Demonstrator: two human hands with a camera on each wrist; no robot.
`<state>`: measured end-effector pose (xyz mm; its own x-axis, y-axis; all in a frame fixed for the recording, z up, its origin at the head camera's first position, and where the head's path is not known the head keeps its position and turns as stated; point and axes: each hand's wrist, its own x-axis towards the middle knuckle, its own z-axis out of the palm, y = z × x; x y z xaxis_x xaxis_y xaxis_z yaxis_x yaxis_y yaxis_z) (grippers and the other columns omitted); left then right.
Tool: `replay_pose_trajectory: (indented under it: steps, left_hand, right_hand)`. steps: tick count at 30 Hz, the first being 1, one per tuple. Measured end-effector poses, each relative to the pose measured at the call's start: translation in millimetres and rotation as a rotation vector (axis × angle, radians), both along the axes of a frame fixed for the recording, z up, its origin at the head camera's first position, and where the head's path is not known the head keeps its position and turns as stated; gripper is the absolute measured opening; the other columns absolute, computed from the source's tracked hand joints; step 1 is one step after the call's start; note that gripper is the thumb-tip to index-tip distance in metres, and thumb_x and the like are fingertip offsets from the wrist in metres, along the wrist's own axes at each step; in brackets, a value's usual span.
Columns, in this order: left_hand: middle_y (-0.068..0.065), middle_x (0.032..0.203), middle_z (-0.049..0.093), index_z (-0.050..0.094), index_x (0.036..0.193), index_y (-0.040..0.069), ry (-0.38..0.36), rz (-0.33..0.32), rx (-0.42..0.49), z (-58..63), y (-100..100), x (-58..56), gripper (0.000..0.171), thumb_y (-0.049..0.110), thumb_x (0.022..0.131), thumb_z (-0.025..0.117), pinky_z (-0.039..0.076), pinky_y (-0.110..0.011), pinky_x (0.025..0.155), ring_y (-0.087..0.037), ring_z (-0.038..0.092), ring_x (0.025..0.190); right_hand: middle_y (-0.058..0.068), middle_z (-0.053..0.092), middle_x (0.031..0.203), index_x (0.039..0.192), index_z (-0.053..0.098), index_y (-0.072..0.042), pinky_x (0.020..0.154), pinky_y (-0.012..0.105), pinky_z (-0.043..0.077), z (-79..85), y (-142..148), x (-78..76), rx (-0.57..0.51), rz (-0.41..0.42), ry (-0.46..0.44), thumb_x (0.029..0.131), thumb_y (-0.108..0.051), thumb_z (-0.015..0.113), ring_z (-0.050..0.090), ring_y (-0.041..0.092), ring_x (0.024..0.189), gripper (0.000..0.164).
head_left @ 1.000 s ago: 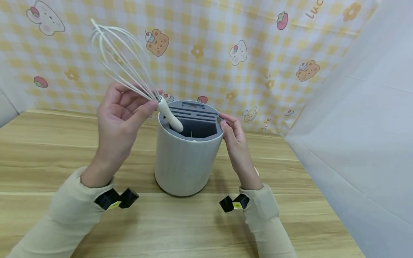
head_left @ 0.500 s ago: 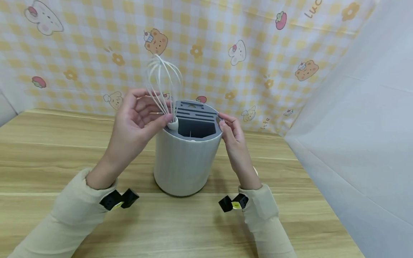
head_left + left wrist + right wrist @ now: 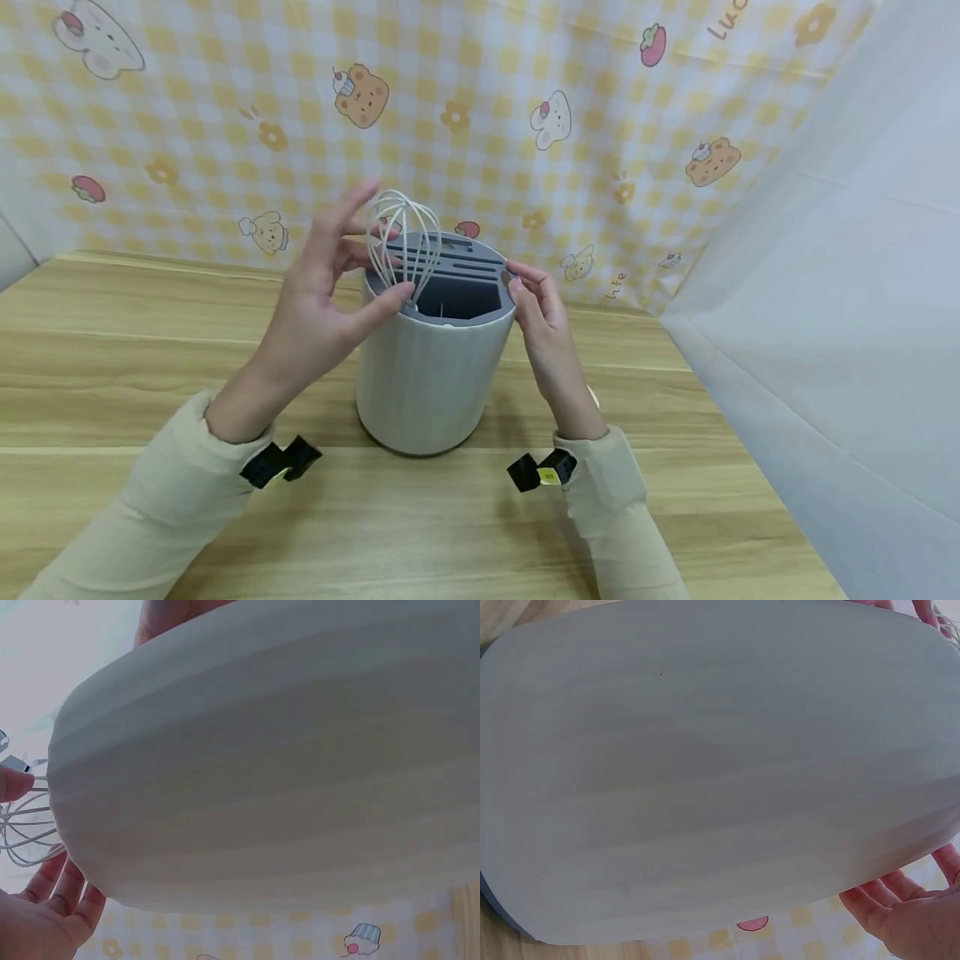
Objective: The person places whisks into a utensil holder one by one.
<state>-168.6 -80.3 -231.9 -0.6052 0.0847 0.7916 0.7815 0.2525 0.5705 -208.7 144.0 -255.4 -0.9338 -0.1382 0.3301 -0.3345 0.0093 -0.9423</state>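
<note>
A round white knife holder (image 3: pixel 427 383) stands upright on the table, with a grey slotted top (image 3: pixel 480 265). A whisk (image 3: pixel 406 242) stands in the left end of its large front opening; only the wire loops show above the rim, and the handle is hidden inside. My left hand (image 3: pixel 318 296) is spread around the wires, its thumb close to their base and its fingers on the far side. My right hand (image 3: pixel 551 337) holds the holder's right rim, thumb on top and fingers along the outer side. In both wrist views the holder's wall (image 3: pixel 262 765) fills most of the picture.
The wooden table (image 3: pixel 360 533) extends around the holder. A yellow checked cloth (image 3: pixel 465 75) with cartoon prints hangs close behind it. A white sheet (image 3: pixel 840 292) borders the right side. Each sleeve carries a small black camera (image 3: pixel 281 462).
The whisk has gone from tilted above the opening to standing deep inside it, handle first. My left hand followed it right, then loosened its pinch and spread its fingers. My right hand stayed put.
</note>
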Motion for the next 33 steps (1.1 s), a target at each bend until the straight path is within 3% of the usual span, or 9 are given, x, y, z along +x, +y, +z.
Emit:
replay_pose_trajectory:
  steps: [3,6,12,17,22,28,33]
  left_hand:
    - [-0.008,0.127,0.052,0.037,0.142,0.018,0.027,0.084,-0.089,-0.6,-1.1,-0.4,0.072,0.004,0.079,0.069,0.049,-0.037,0.090,-0.023,0.059,0.097]
    - [-0.008,0.129,0.051,0.036,0.143,0.020,0.034,0.124,-0.137,-1.7,-1.8,-1.2,0.073,0.009,0.079,0.070,0.046,-0.043,0.087,-0.024,0.055,0.099]
    - [-0.010,0.097,0.049,0.032,0.145,0.024,0.058,0.198,-0.229,-3.0,-3.6,-2.1,0.077,0.015,0.078,0.071,0.036,-0.030,0.064,-0.019,0.044,0.091]
    - [-0.009,0.095,0.049,0.038,0.140,0.024,0.061,0.230,-0.287,-3.0,-4.5,-2.7,0.070,0.022,0.078,0.072,0.036,-0.032,0.071,-0.021,0.044,0.092]
    - [-0.009,0.107,0.053,0.040,0.139,0.029,0.026,0.226,-0.322,-4.1,-5.0,-2.9,0.062,0.030,0.083,0.067,0.038,-0.036,0.073,-0.022,0.044,0.099]
    - [-0.010,0.119,0.050,0.030,0.144,0.036,-0.060,0.185,-0.362,-3.8,-7.8,-2.4,0.066,0.034,0.087,0.063,0.039,-0.036,0.067,-0.021,0.043,0.099]
    - [-0.008,0.132,0.047,0.024,0.146,0.036,-0.132,0.084,-0.284,-0.8,-16.8,-6.4,0.066,0.032,0.090,0.059,0.041,-0.049,0.092,-0.023,0.043,0.115]
  right_hand:
    - [0.007,0.049,0.123,0.130,0.043,-0.007,0.101,0.033,0.040,0.3,-0.5,-0.4,0.000,0.000,0.005,0.098,-0.019,0.043,0.049,0.014,0.112,0.034]
    - [0.007,0.049,0.123,0.130,0.043,-0.006,0.100,0.032,0.040,0.4,-0.9,-0.5,-0.001,0.003,0.007,0.098,-0.018,0.043,0.049,0.014,0.112,0.034]
    - [0.007,0.049,0.123,0.130,0.043,-0.006,0.098,0.030,0.041,0.7,-1.5,-0.3,0.001,0.004,0.007,0.098,-0.018,0.043,0.049,0.014,0.111,0.034]
    - [0.008,0.049,0.122,0.129,0.044,-0.006,0.096,0.029,0.041,0.7,-1.4,-0.2,0.002,-0.003,0.013,0.098,-0.017,0.042,0.049,0.014,0.109,0.034]
    - [0.006,0.050,0.122,0.130,0.044,-0.006,0.097,0.030,0.041,-0.2,0.1,-0.8,0.001,-0.002,0.010,0.098,-0.018,0.043,0.050,0.013,0.110,0.034]
    - [0.005,0.050,0.122,0.130,0.043,-0.008,0.097,0.030,0.041,-0.6,1.4,-1.1,0.010,-0.002,0.009,0.099,-0.019,0.043,0.050,0.013,0.109,0.034]
    - [0.005,0.050,0.122,0.130,0.043,-0.007,0.097,0.030,0.041,-0.4,0.6,-1.3,0.008,-0.002,0.006,0.098,-0.019,0.043,0.050,0.013,0.110,0.034]
